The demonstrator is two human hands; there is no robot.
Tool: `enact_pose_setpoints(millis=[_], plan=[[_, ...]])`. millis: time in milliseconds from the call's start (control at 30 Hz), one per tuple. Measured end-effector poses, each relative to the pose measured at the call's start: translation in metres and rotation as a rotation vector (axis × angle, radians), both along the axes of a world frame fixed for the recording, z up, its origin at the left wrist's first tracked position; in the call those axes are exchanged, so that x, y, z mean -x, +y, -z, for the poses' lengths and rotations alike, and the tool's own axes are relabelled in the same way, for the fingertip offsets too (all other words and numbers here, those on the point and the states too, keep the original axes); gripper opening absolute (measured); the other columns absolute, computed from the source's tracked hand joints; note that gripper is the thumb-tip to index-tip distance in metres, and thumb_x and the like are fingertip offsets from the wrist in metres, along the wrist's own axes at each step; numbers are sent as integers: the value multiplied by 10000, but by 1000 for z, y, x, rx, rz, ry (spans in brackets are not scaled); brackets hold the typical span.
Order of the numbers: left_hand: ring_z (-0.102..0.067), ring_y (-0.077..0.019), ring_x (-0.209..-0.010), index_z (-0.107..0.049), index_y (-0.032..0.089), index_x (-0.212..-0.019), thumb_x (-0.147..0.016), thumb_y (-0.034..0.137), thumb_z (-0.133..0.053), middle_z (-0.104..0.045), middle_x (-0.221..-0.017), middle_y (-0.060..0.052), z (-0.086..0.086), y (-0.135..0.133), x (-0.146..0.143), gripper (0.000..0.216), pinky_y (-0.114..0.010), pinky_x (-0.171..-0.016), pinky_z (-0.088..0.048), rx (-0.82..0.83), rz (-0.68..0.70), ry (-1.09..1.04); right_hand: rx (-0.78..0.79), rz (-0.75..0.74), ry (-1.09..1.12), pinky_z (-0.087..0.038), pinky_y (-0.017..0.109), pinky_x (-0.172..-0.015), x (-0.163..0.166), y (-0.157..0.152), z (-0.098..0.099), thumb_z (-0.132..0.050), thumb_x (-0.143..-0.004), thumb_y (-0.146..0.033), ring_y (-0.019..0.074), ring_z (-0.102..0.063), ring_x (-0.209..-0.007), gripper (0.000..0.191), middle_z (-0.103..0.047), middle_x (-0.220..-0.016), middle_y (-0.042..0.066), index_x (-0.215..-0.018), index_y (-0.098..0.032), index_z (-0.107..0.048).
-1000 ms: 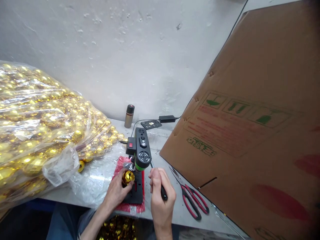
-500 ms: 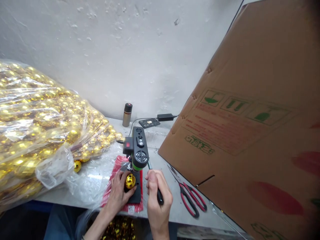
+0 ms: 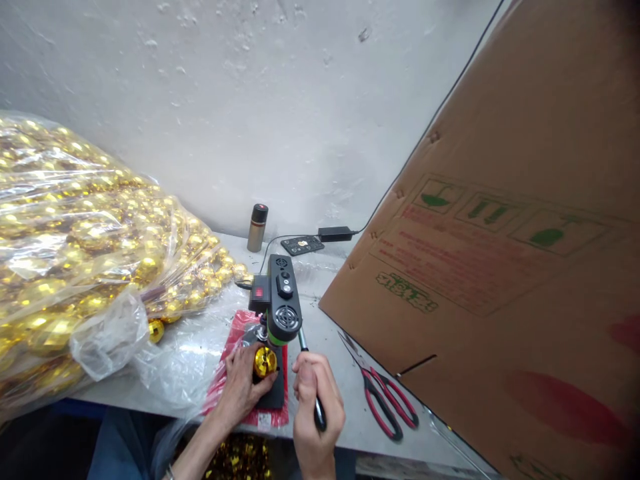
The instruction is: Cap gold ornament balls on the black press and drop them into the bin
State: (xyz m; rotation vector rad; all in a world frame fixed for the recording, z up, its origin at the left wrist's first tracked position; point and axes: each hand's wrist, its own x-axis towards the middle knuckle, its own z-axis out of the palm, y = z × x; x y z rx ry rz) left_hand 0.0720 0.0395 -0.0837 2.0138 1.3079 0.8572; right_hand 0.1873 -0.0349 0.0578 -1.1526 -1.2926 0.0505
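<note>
A small black bench drill (image 3: 281, 300) with a green band stands on a red mat (image 3: 239, 340) at the table's front edge. My left hand (image 3: 240, 390) is closed round a shiny gold ball (image 3: 264, 361) and holds it on the drill's black base, right under the drill head. My right hand (image 3: 315, 407) is wrapped round the drill's lever handle (image 3: 311, 380), which slants down toward me on the drill's right side.
A big clear bag of gold balls (image 3: 75, 233) fills the left of the table. Red-handled scissors (image 3: 385, 400) lie right of the drill. A large cardboard sheet (image 3: 500, 253) leans at right. A small canister (image 3: 257, 227), power adapter (image 3: 335, 234) and black controller sit by the wall.
My right hand has drawn the lever handle further down toward me. My left hand has shifted the gold ball slightly right, under the drill head.
</note>
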Motion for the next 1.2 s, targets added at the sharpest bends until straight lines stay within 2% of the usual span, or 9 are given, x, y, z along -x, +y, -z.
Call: enact_pose_setpoints(millis=[200, 300, 633, 1200], plan=[[-643, -356, -1173, -616, 204, -1313, -866, 341, -679, -727, -1234, -125, 2, -1, 0, 472, -575, -1048, -454, -13, -10, 18, -125, 34, -34, -450, 234, -622, 0, 6, 39, -411, -1072, -183, 117, -564, -681, 315, -566, -771, -12, -776, -226, -514], [-639, -360, -1176, -609, 195, -1323, -849, 322, -691, -720, -1246, -134, 5, -1, 0, 497, -574, -1045, -458, -16, -15, 20, -132, 77, 9, -431, 255, -599, 2, 9, 49, -417, -1074, -200, 126, -557, -659, 321, -567, -763, -7, -768, -224, -513], [-655, -351, -1138, -609, 197, -1296, -844, 283, -666, -729, -1193, -131, 6, -2, -4, 463, -581, -1047, -452, -76, -16, 23, -157, 111, 47, -404, 246, -554, 8, 13, 51, -415, -1083, -250, 119, -527, -606, 342, -544, -736, -22, -756, -227, -510], [-656, -352, -1098, -617, 179, -1286, -829, 281, -702, -726, -1150, -131, 10, -2, -7, 476, -538, -993, -481, -133, -42, 44, -143, 106, 55, -408, 249, -575, 6, 14, 64, -419, -1078, -276, 124, -533, -629, 337, -559, -744, -19, -764, -225, -529]])
